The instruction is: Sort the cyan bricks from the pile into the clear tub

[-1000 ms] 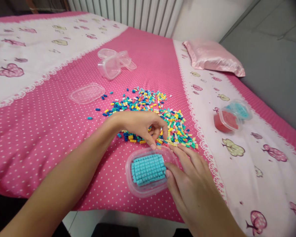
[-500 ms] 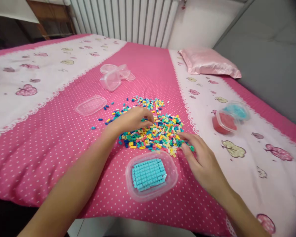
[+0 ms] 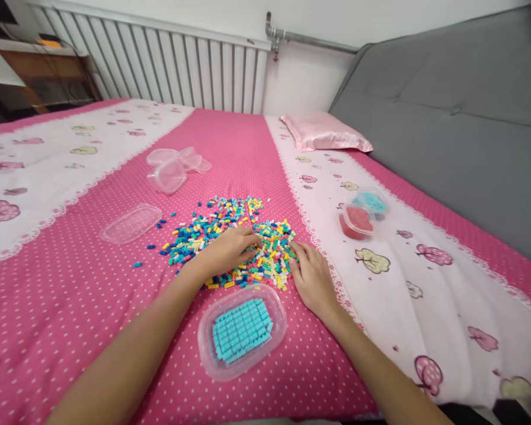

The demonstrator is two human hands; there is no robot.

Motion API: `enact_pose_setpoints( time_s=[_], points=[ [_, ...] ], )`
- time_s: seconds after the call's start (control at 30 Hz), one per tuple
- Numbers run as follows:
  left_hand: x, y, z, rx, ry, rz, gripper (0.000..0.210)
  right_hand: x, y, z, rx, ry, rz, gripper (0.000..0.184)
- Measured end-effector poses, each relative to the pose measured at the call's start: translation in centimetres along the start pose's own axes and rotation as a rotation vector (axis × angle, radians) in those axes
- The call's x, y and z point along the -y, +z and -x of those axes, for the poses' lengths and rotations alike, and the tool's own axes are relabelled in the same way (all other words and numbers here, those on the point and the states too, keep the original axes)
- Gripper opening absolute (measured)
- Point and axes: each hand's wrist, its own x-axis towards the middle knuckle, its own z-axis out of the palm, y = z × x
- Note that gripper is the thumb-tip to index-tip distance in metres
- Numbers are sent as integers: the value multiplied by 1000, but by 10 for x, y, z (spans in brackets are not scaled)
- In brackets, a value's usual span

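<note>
A pile of small toy building bricks (image 3: 269,268) in many colours is spread on the pink bedsheet. Over its middle is my left hand (image 3: 230,248), fingers curved down and thumb held apart from them; I see nothing in its grasp. My right hand (image 3: 313,276) rests against the pile's right edge, its fingers stretched and its thumb apart. Just in front of the pile sits a clear plastic tub (image 3: 206,348). Inside it, turquoise bricks (image 3: 242,330) lie in neat, tight rows. The fingertips of both hands are partly lost among the loose bricks.
A clear lid (image 3: 131,224) lies left of the pile, with empty clear tubs (image 3: 168,176) behind it. To the right stand a tub of red pieces (image 3: 356,223) and a tub of turquoise pieces (image 3: 372,202). Farther back are a pink pillow (image 3: 325,131) and a grey headboard (image 3: 446,112).
The camera view has turned right and tilted up, so everything sits farther left and slightly lower. My hands remain at the pile, and the right fingers now lie closer along its edge.
</note>
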Motion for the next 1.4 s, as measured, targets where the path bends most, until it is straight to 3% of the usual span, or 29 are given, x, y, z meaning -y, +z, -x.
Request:
enact_pose_setpoints(
  time_s=[0.3, 0.43, 0.67, 0.97, 1.13, 1.27, 1.4],
  points=[
    [5, -4, 4, -110, -164, -103, 23, -2, -1, -2, -24, 21, 8, 37],
    [4, -1, 4, -130, -153, -108, 29, 1, -4, -3, 4, -4, -7, 37],
    [-6, 3, -2, 147, 135, -43, 50, 9, -5, -2, 90, -82, -39, 43],
    [-14, -7, -2, -5, -8, -119, 33, 11, 3, -1, -22, 10, -67, 38],
    [-15, -5, -30, -124, -52, -159, 33, 13, 4, 1, -21, -30, -42, 42],
    [-13, 4, -57, -67, -35, -218, 22, 14, 4, 1, -1, -56, -13, 43],
    [-13, 12, -62, -54, -13, -271, 22, 16, 2, 0, 19, -62, 14, 43]
  ],
)
